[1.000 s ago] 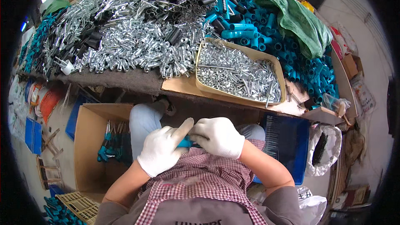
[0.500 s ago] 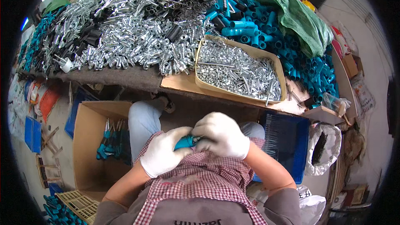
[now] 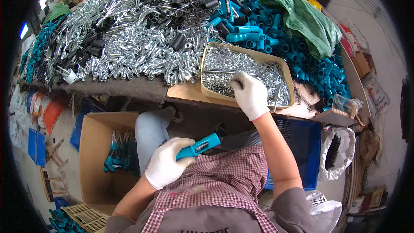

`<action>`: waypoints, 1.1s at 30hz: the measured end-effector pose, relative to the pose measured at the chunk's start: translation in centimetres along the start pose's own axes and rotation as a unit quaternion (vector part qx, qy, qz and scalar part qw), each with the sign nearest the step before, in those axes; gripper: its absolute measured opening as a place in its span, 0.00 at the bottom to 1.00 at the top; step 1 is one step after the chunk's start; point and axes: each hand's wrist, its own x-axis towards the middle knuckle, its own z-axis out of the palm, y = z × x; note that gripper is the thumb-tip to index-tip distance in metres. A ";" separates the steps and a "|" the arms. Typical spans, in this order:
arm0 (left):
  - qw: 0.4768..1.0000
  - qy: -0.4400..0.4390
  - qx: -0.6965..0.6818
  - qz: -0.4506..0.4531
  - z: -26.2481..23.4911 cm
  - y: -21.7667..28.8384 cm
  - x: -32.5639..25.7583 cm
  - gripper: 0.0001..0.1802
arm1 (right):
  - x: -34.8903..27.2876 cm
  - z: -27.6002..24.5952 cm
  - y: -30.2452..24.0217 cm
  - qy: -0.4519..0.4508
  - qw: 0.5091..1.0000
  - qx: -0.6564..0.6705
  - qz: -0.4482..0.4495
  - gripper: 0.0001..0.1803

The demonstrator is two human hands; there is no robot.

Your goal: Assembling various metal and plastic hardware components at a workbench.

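Note:
My left hand [image 3: 169, 163], in a white glove, is closed round a teal plastic tube-shaped handle [image 3: 199, 146] over my lap. A slot in its side shows metal parts inside, and its free end points up to the right. My right hand [image 3: 249, 95], gloved too, is over the near side of a cream plastic bin [image 3: 206, 87]. Its fingers are pressed together at the small metal pieces [image 3: 220, 80] in the bin; what they pinch, if anything, is hidden.
Heaped on the bench are silver metal parts [image 3: 129, 56], black tubes [image 3: 176, 43] and teal handles [image 3: 248, 33]. A green sack [image 3: 308, 21] lies at the right. Below stand a cardboard box [image 3: 92, 146] with teal-handled tools, a blue crate [image 3: 310, 155] and a white bag [image 3: 325, 168].
My right hand has left the handle and reached forward to the bin. The teal handle, still in my left hand, now shows more of its length and its slot.

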 end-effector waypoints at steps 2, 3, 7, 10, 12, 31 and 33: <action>0.999 0.000 -0.035 -0.038 0.1 0.1 0.1 0.24 | -0.7 -0.6 0.1 0.055 0.998 0.013 0.003 0.08; 0.995 0.003 -0.069 -0.078 0.0 0.1 0.1 0.24 | -1.2 -1.2 -0.7 0.047 0.985 0.153 0.066 0.09; 0.963 0.026 -0.239 -0.121 0.0 -1.0 0.6 0.25 | -6.0 -1.9 -3.3 -0.041 0.760 0.594 0.260 0.13; 0.921 -0.008 -0.339 -0.193 -0.3 -0.8 1.0 0.25 | -10.2 -0.5 -4.6 -0.072 0.636 0.696 0.327 0.24; 0.926 -0.010 -0.332 -0.181 0.0 -1.1 1.0 0.24 | -11.8 0.9 -4.7 -0.086 0.585 0.739 0.323 0.28; 0.949 0.051 -0.265 -0.162 1.6 -1.5 0.2 0.23 | -11.9 2.2 -9.3 -0.117 0.875 0.409 0.233 0.09; 0.950 0.019 -0.276 -0.142 1.2 -1.9 0.3 0.24 | -12.0 2.7 -8.6 -0.126 0.822 0.491 0.259 0.11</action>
